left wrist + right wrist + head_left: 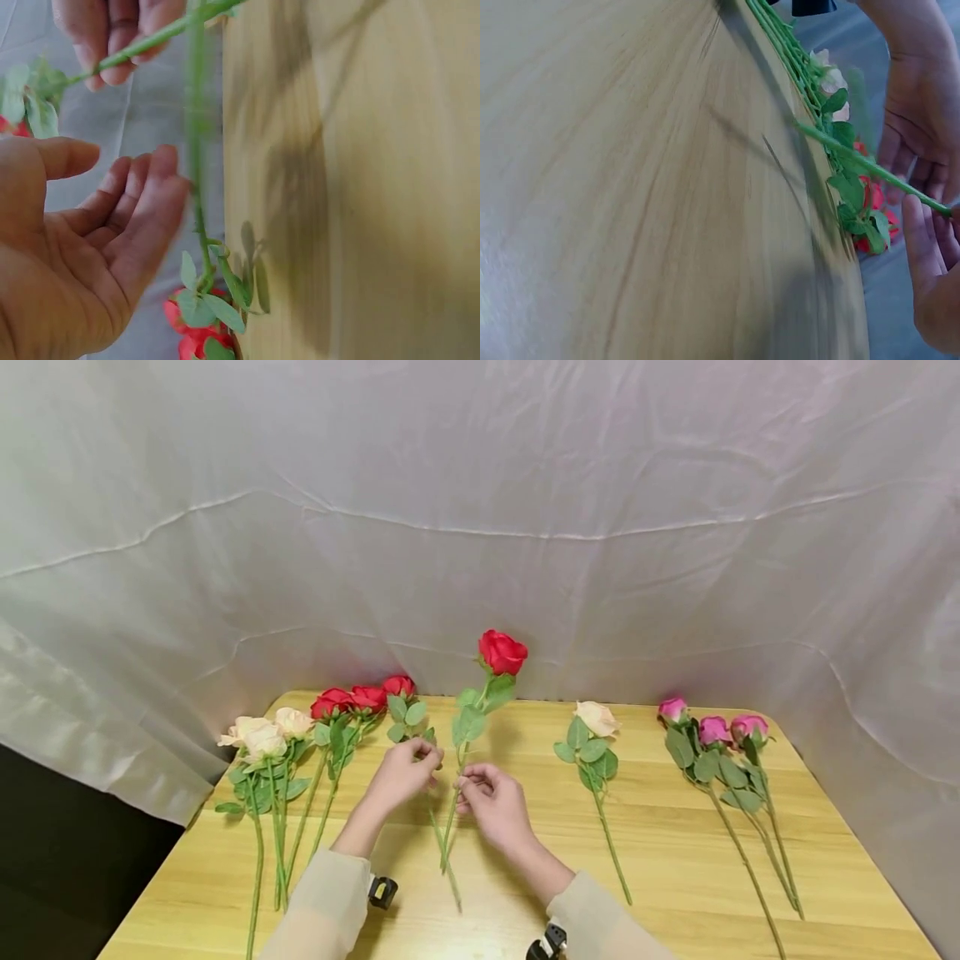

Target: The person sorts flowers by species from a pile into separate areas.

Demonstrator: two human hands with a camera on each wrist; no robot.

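Observation:
My right hand [498, 806] pinches the green stem of a red rose [503, 652], holding the bloom up above the table with its leaves below it. Close by on the left is my left hand [401, 777]. In the left wrist view its thumb and fingers [146, 214] stand apart with nothing between them. Behind that hand another red rose [398, 686] has its stem partly hidden; the lower end shows between the hands. A blurred stem runs past the left fingertips in the left wrist view; whether it touches them I cannot tell.
On the left of the wooden table [525, 893] lie several cream roses [264, 742] and more red roses [332, 702]. One cream rose [597, 718] lies right of centre. Pink roses [714, 730] lie at the far right. A grey curtain [480, 527] hangs behind the table.

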